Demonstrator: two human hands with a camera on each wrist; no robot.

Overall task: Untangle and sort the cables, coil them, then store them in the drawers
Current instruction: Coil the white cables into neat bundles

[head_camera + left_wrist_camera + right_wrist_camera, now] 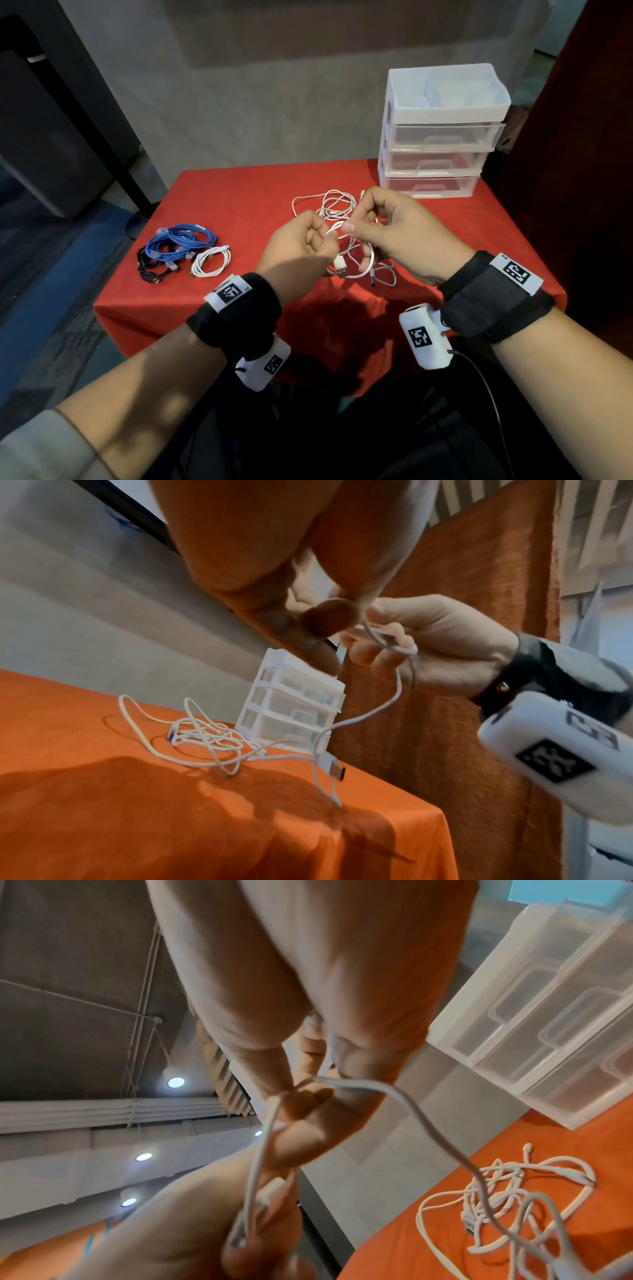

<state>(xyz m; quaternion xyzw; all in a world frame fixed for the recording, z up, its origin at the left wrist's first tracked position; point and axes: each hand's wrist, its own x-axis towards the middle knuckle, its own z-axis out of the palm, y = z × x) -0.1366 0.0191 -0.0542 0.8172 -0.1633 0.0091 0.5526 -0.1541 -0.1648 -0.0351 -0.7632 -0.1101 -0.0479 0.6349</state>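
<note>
Both hands are raised above the red-covered table with one white cable looped between them. My left hand pinches the cable in curled fingers, and a USB plug hangs below it. My right hand pinches the same cable between thumb and fingertips. In the left wrist view the cable drops from the right hand to a plug. A tangle of white cables lies on the cloth behind the hands, and it also shows as the tangle in the right wrist view.
A blue coiled cable, a black cable and a white coiled cable lie at the table's left. A clear plastic drawer unit stands at the back right, its drawers pushed in. A red curtain hangs at the right.
</note>
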